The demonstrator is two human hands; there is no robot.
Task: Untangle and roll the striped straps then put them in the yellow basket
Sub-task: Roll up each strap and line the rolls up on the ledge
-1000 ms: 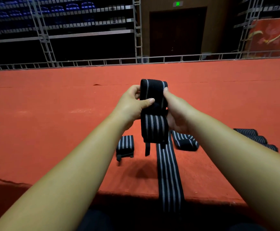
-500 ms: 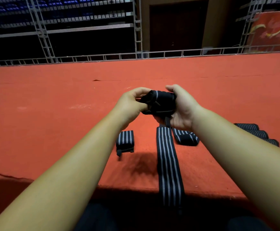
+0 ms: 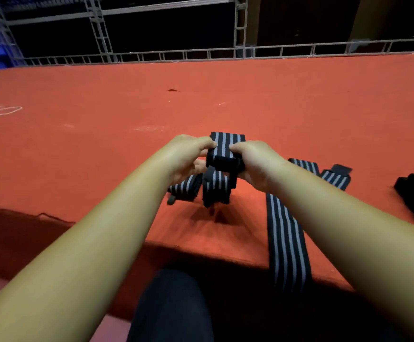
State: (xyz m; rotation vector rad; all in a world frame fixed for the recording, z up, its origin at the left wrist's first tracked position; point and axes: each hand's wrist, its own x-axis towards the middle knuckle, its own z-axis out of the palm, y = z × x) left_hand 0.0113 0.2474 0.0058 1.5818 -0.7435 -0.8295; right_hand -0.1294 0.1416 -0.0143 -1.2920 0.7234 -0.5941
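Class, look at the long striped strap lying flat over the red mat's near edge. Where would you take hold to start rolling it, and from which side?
Probably the part of the long strap that drapes over the mat edge. Come from the near side, thumb on top, fingers beneath, pinching across its width; farther up it lies flat, leaving no gap.

Single view, head-worn, wide-angle. It looks forward and down from above the person's lap, over the near edge of the red platform [image 3: 225,107]. The left hand [image 3: 188,156] and right hand [image 3: 257,164] come in from the bottom corners and meet on a strap [image 3: 228,141] at frame centre, near the lens. The far railing [image 3: 244,51] runs along the top, visibly bowed. A knee [image 3: 171,304] fills the bottom centre
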